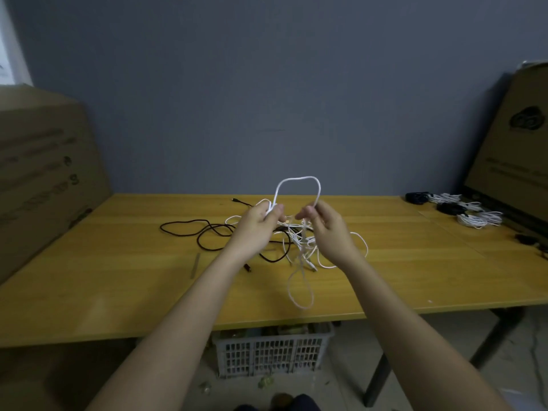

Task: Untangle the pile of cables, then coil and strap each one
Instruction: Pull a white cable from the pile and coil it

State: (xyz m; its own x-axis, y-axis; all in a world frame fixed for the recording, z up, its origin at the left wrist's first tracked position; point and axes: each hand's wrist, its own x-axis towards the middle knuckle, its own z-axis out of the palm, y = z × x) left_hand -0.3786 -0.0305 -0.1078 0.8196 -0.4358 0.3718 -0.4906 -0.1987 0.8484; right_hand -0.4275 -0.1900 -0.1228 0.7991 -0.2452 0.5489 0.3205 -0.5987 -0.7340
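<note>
Both hands (258, 221) pinching white cable (298, 180)

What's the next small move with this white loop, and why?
Probably lift the white cable higher and shake it gently. Both the left hand and right hand pinch its arch, but the strands hanging below are knotted together and cross the black cable on the table.

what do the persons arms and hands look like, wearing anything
Both forearms are bare up to the bottom frame edge: no sleeves, gloves or watch show. No rings or markings are visible on the left hand or right hand, though the picture is dim and slightly soft.
</note>
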